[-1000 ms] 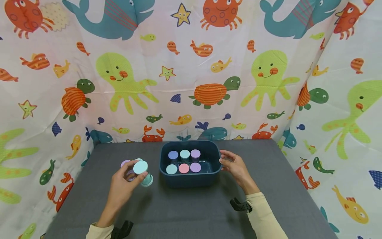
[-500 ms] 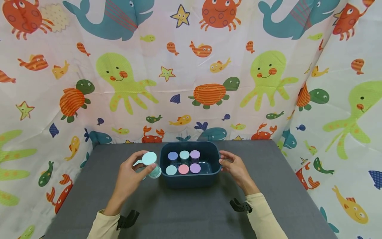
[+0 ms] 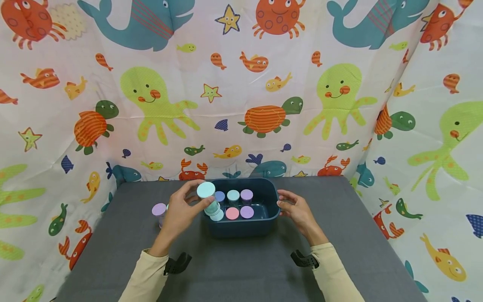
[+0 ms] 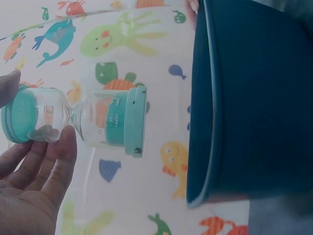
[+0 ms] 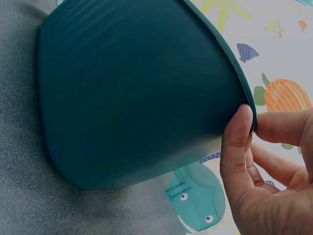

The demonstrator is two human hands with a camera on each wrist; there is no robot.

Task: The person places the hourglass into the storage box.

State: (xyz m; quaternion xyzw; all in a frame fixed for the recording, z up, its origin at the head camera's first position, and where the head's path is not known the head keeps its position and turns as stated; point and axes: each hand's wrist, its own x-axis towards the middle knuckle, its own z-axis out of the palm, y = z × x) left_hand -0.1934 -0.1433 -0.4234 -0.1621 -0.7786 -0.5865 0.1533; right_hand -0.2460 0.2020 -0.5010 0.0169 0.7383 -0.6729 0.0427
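Observation:
My left hand (image 3: 180, 214) grips a mint-capped hourglass (image 3: 206, 191) by its upper end, over the left end of a dark blue bin (image 3: 241, 228). Clear glass bulbs and a narrow waist show on the hourglass (image 4: 73, 115) in the left wrist view, with lettering on its far end. Several hourglasses stand inside the bin in two rows, among them a pink-capped one (image 3: 232, 213) and a purple-capped one (image 3: 247, 195). At the bin's right end my right hand (image 3: 299, 214) pinches the rim between thumb and fingers, as the right wrist view shows the hand (image 5: 274, 166) doing.
A purple-capped hourglass (image 3: 159, 209) stands on the grey tabletop (image 3: 241, 268) left of the bin. Behind my left hand, a sliver of another mint cap shows. A patterned sea-animal curtain (image 3: 226, 100) hangs behind and beside the table.
My left hand has carried the mint-capped hourglass rightward from the table's left side to over the bin's left end. My right hand has stayed at the bin's rim.

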